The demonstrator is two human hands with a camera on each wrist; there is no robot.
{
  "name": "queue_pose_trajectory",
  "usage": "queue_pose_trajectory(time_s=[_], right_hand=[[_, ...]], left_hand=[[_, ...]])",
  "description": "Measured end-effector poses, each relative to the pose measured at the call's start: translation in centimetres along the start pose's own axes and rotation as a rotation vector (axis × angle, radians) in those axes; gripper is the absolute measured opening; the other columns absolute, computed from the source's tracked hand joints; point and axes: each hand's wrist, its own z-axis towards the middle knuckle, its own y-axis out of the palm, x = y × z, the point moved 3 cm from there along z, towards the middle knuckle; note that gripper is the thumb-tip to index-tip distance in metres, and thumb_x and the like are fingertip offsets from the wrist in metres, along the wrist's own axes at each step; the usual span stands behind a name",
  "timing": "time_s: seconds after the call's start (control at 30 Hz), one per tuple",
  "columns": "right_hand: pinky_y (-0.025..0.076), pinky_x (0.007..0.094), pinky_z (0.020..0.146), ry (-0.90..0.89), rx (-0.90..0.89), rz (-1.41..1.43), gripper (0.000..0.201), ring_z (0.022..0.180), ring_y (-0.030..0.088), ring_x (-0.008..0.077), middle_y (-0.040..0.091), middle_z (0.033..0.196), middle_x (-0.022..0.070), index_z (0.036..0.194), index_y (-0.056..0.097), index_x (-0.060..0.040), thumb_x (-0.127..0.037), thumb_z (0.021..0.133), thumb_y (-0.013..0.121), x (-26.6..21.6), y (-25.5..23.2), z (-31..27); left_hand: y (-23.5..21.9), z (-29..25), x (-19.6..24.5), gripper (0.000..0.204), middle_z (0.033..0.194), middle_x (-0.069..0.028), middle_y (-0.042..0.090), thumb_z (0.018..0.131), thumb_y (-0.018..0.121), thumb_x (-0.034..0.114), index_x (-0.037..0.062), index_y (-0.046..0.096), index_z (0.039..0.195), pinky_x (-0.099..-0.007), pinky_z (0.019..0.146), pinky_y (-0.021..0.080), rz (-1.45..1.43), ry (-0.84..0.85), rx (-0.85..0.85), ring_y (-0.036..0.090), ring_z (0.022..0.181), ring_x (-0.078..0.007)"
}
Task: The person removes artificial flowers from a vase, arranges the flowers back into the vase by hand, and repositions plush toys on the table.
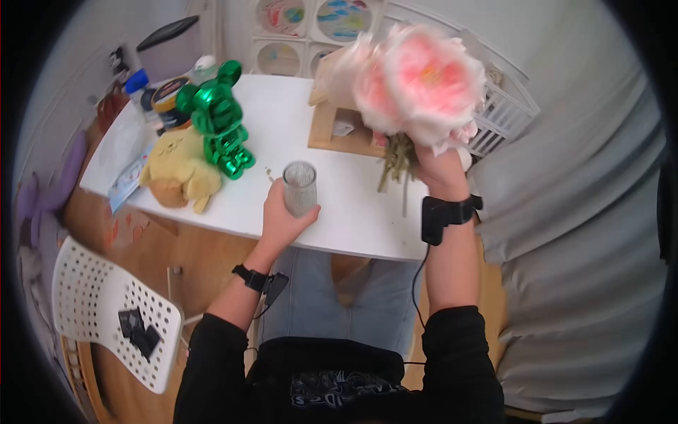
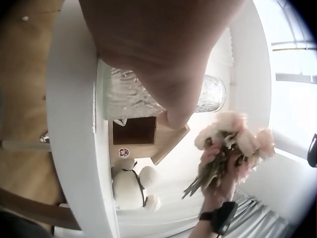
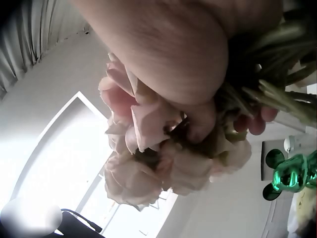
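My left hand (image 1: 282,220) grips a clear textured glass vase (image 1: 300,187) near the table's front edge, thumb and fingers on opposite sides of it. The vase stands upright, and its rippled wall (image 2: 131,94) shows below the hand in the left wrist view. Raised at the right, my right hand (image 1: 441,173) holds a bunch of pink and white artificial-looking flowers (image 1: 427,78) by the stems. Green stem ends (image 1: 397,162) hang below the fist. In the right wrist view the thumb and fingertips (image 3: 256,124) wrap round the stems, just under the blooms (image 3: 183,166).
A shiny green bear figure (image 1: 220,124) and a yellow plush toy (image 1: 180,169) stand left on the white table (image 1: 353,212). Behind the flowers is a small wooden house (image 1: 339,131). A white perforated chair (image 1: 106,304) stands at left, a grey curtain (image 1: 565,247) at right.
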Motion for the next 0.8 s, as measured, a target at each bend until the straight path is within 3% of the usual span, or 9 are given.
queue_pose_trajectory(time_s=[0.07, 0.1, 0.17, 0.27, 0.33, 0.4, 0.53, 0.77, 0.8], right_hand=[[0.059, 0.0361, 0.098, -0.14, -0.046, -0.503, 0.03, 0.111, 0.07, 0.0187, 0.071, 0.126, 0.0079, 0.132, 0.067, -0.0018, -0.004, 0.102, 0.07, 0.5, -1.2, -1.3], [0.059, 0.0361, 0.098, -0.133, -0.082, -0.48, 0.03, 0.111, 0.07, 0.0187, 0.071, 0.126, 0.0079, 0.132, 0.067, -0.0018, -0.004, 0.102, 0.07, 1.0, -1.3, -1.8], [0.055, 0.0344, 0.105, 0.24, -0.222, -0.407, 0.039, 0.119, 0.067, 0.0167, 0.069, 0.136, 0.007, 0.136, 0.068, -0.0021, -0.007, 0.098, 0.076, 3.0, -1.1, -3.1], [0.054, 0.0371, 0.104, 0.033, -0.225, -0.494, 0.045, 0.119, 0.068, 0.0213, 0.073, 0.13, 0.0093, 0.135, 0.07, -0.0031, -0.016, 0.093, 0.081, 4.5, 1.0, -3.9], [0.054, 0.0378, 0.105, 0.109, -0.203, -0.512, 0.051, 0.123, 0.068, 0.0235, 0.074, 0.132, 0.011, 0.134, 0.07, -0.0037, -0.02, 0.088, 0.085, 6.4, 0.8, -3.5], [0.054, 0.039, 0.106, 0.224, -0.34, -0.468, 0.057, 0.123, 0.069, 0.0267, 0.074, 0.134, 0.0136, 0.136, 0.069, -0.003, -0.021, 0.086, 0.087, 8.7, 0.8, -3.1], [0.055, 0.0393, 0.104, -0.132, -0.27, -0.595, 0.052, 0.12, 0.071, 0.0324, 0.075, 0.13, 0.0148, 0.131, 0.071, -0.0037, -0.022, 0.085, 0.087, 6.6, 3.3, -2.0], [0.057, 0.043, 0.096, -0.032, -0.176, -0.728, 0.041, 0.11, 0.071, 0.0383, 0.074, 0.118, 0.017, 0.121, 0.071, -0.0018, -0.016, 0.085, 0.083, 7.2, 1.4, -2.7], [0.056, 0.0415, 0.097, -0.14, -0.145, -0.835, 0.037, 0.109, 0.071, 0.0364, 0.074, 0.115, 0.0166, 0.12, 0.071, -0.0012, -0.014, 0.088, 0.081, 6.6, 1.4, -2.6]], left_hand=[[-0.8, 0.2, -0.7, 0.066, 0.113, -0.0217, 0.068, 0.076, 0.091, 0.025, 0.0001, 0.057, 0.127, -0.046, 0.096, 0.054, -0.032, 0.035, 0.137, 0.068, 0.107, -0.039], [-1.1, 0.1, -1.5, 0.067, 0.118, -0.0213, 0.068, 0.078, 0.09, 0.023, -0.0006, 0.057, 0.131, -0.0437, 0.099, 0.054, -0.058, 0.048, 0.193, 0.068, 0.11, -0.0354], [-1.3, -0.7, -2.2, 0.068, 0.121, -0.0203, 0.069, 0.08, 0.09, 0.021, -0.0009, 0.056, 0.135, -0.0434, 0.101, 0.054, -0.087, -0.027, 0.286, 0.068, 0.112, -0.0335], [-1.9, -0.7, -1.8, 0.068, 0.127, -0.0181, 0.068, 0.083, 0.088, 0.016, -0.0012, 0.055, 0.14, -0.043, 0.104, 0.053, -0.222, -0.079, 0.402, 0.067, 0.117, -0.0304], [-1.8, -1.0, -1.9, 0.067, 0.13, -0.017, 0.067, 0.085, 0.086, 0.014, -0.0011, 0.054, 0.142, -0.0429, 0.106, 0.052, -0.312, -0.099, 0.446, 0.067, 0.12, -0.0293], [-2.0, -1.1, -2.6, 0.067, 0.133, -0.0168, 0.065, 0.086, 0.085, 0.012, -0.0008, 0.052, 0.143, -0.0425, 0.108, 0.051, -0.259, -0.084, 0.523, 0.065, 0.123, -0.0289], [-2.4, -1.0, -1.6, 0.066, 0.132, -0.0167, 0.064, 0.087, 0.085, 0.012, -0.0008, 0.052, 0.142, -0.042, 0.109, 0.049, -0.332, -0.072, 0.557, 0.064, 0.123, -0.0292], [-2.2, -1.0, -1.8, 0.065, 0.127, -0.0182, 0.063, 0.086, 0.087, 0.016, -0.0014, 0.052, 0.138, -0.0445, 0.106, 0.049, -0.215, -0.026, 0.556, 0.063, 0.119, -0.0319], [-2.2, -1.1, -1.7, 0.065, 0.126, -0.0188, 0.063, 0.085, 0.088, 0.016, -0.0016, 0.053, 0.136, -0.0448, 0.105, 0.049, -0.202, -0.032, 0.559, 0.063, 0.118, -0.0325]])
